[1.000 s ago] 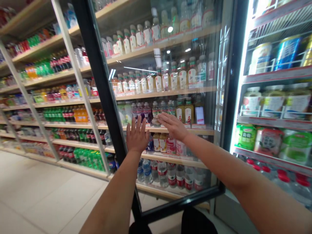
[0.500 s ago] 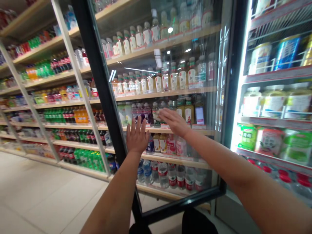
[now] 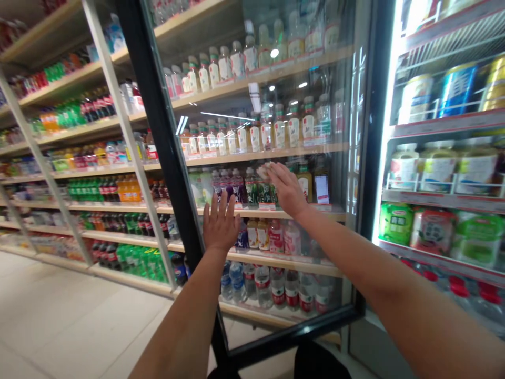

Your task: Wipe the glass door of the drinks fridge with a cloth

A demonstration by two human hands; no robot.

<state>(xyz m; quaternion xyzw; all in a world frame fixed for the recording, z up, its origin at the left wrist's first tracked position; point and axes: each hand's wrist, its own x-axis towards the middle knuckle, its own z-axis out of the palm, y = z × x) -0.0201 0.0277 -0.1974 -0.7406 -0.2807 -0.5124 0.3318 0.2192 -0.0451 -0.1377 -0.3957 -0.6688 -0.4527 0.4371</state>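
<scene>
A glass fridge door [image 3: 315, 79] with a black frame [image 3: 165, 152] stands swung open in front of me. My left hand [image 3: 220, 223] lies flat against the glass near the frame's left bar, fingers stretched upward and apart. My right hand [image 3: 287, 188] is also flat on the glass, higher and to the right, fingers pointing left. Neither hand holds anything. Through the glass I see store shelves with rows of drink bottles [image 3: 252, 134].
The lit open fridge [image 3: 445, 158] at right holds cans, tubs and red-capped bottles on wire shelves. Long wooden shelves [image 3: 79, 126] of coloured drinks run along the left. Pale tiled floor [image 3: 67, 321] lies at lower left.
My right hand has slid upward and slightly right across the glass. My left hand has stayed in nearly the same spot on the door.
</scene>
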